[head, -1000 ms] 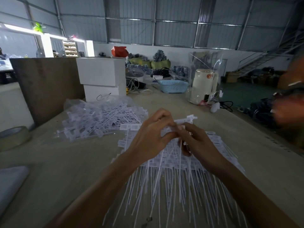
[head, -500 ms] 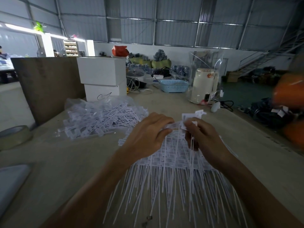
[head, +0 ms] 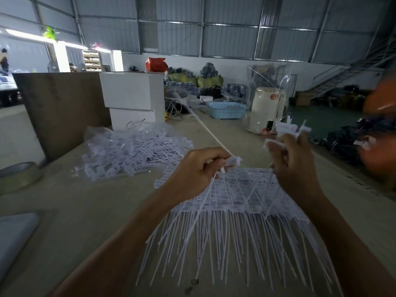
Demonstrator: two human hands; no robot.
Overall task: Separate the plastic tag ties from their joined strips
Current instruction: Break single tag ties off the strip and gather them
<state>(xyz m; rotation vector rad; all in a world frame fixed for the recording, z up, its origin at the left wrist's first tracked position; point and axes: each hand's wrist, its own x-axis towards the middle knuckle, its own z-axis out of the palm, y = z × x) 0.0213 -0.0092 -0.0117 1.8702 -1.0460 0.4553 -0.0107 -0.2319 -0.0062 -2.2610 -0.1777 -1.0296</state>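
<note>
A spread of white plastic tag ties (head: 237, 213) lies on the table in front of me, heads away from me and thin tails fanning toward me. My left hand (head: 197, 168) pinches one tie head (head: 233, 162), and that tie's long tail sticks up and away toward the back. My right hand (head: 293, 159) is raised above the spread's right side and grips a small bunch of tie heads (head: 287, 130). A second heap of ties (head: 132, 151) lies on clear plastic at the left.
Two stacked white boxes (head: 132, 97) and a brown board (head: 62, 108) stand behind the left heap. A tape roll (head: 17, 176) sits at the left edge. A blue basket (head: 227, 109) and a white appliance (head: 265, 110) stand further back. A blurred person in orange (head: 379, 133) is at the right.
My hands have pulled apart: the right one rose up and to the right with its tie heads, while the left one stayed low with one tie, whose tail now points away.
</note>
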